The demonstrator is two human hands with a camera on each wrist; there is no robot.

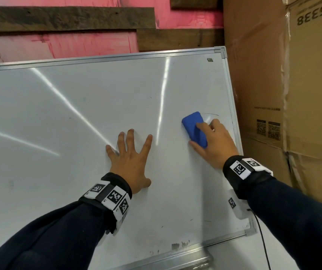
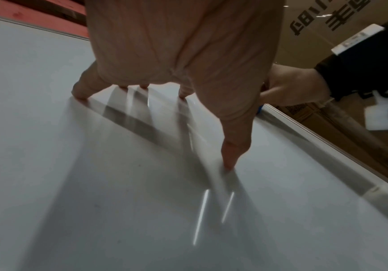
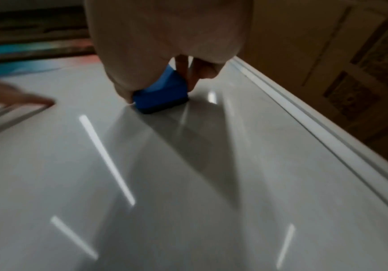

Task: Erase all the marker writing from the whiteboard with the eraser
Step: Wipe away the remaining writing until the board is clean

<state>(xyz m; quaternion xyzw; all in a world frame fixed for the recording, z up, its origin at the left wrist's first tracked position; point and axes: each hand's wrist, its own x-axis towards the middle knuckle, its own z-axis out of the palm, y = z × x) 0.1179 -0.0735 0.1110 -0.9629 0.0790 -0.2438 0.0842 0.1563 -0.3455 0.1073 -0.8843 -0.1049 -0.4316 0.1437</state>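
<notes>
— What finishes are you seeing?
— I see a glossy white whiteboard (image 1: 78, 98), smooth enough to mirror light streaks, edged by a brushed silver metal frame (image 1: 117, 56).
— And the block?
— The blue foam-like eraser (image 1: 194, 127) looks matt and soft, with a dark felt base (image 3: 162, 108).
— Behind it?
— Matt brown cardboard boxes (image 1: 273, 75), rough dark wooden planks (image 1: 68, 18), and scuffed pink painted wall (image 1: 90, 44).

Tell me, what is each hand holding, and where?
The right hand grips the blue eraser by its long sides. The left hand holds nothing, spread on the whiteboard.
</notes>
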